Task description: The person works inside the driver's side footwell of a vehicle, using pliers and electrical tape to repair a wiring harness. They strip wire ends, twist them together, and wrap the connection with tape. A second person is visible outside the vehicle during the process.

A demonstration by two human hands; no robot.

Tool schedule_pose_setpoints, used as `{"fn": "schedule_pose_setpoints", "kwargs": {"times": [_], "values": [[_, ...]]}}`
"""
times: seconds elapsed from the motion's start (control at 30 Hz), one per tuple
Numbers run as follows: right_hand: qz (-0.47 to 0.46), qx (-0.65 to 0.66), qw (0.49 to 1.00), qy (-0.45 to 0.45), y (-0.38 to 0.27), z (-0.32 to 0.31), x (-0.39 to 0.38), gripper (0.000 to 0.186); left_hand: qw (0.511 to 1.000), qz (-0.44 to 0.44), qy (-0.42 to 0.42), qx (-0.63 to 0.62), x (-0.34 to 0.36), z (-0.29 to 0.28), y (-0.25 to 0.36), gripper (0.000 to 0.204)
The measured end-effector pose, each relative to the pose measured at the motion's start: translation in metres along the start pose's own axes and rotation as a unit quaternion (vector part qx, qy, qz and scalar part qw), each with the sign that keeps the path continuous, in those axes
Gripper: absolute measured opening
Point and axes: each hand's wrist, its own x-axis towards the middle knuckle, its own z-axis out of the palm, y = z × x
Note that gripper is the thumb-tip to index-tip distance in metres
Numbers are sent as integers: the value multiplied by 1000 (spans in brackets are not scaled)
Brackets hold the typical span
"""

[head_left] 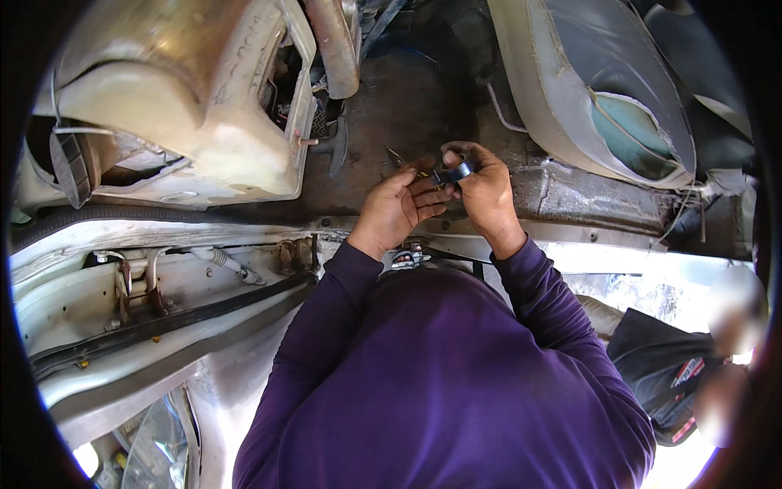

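Over the dark vehicle floor, my two hands meet in front of my purple-sleeved arms. My right hand is closed around a dark, shiny roll of tape, thumb and fingers curled about its ring. Beside it, my left hand pinches a thin wire-like piece between thumb and forefinger, its other fingers stretched toward the roll. A slim pointed end sticks out just beyond the left fingertips. Whether the tape touches that thin piece is too small to tell.
A worn beige housing with an open side stands at the left, a pedal beside it. At the right is a grey seat-like shell with a torn opening. A white door sill runs nearest me. Another person is at the lower right.
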Motion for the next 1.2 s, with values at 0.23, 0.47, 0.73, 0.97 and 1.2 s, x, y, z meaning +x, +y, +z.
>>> {"fn": "schedule_pose_setpoints", "kwargs": {"times": [0.23, 0.47, 0.73, 0.97, 1.2], "values": [[14, 10, 999, -37, 23, -14, 21, 19, 991, 90, 82, 58, -5, -5, -17, 38], [54, 27, 995, -76, 38, -18, 26, 18, 946, 164, 213, 184, -9, 9, -21, 35], [68, 55, 990, -110, 50, -11, 42, 14, 934, 125, 203, 265, -4, -2, -12, 30], [74, 106, 987, -93, 68, -9, 55, 18, 937, 115, 203, 260, 6, -13, 2, 32], [73, 91, 988, -104, 82, -11, 57, 22, 905, 75, 209, 362, 26, -12, 6, 28]]}}
